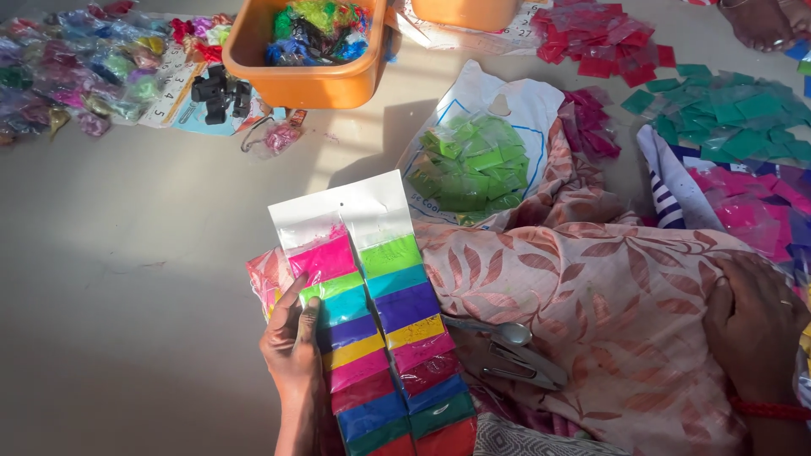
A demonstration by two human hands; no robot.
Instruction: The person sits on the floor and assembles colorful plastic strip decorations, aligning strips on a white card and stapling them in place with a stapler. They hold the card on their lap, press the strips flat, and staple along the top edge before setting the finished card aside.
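Observation:
My left hand (293, 346) holds a white card (363, 312) by its left edge; two columns of small packets of coloured powder are fixed to it. A metal stapler (505, 355) lies on my patterned lap just right of the card. My right hand (754, 325) rests at the right edge on pink packets, fingers curled; whether it grips one is unclear.
An orange tub (304, 80) of mixed packets stands at the back. Green packets (473, 165) lie on a white bag. Red (596, 38), teal (731, 114) and pink (760, 207) packets are piled right. Filled bags (76, 67) and black clips (220, 93) sit back left. Someone's bare foot (760, 21) shows top right.

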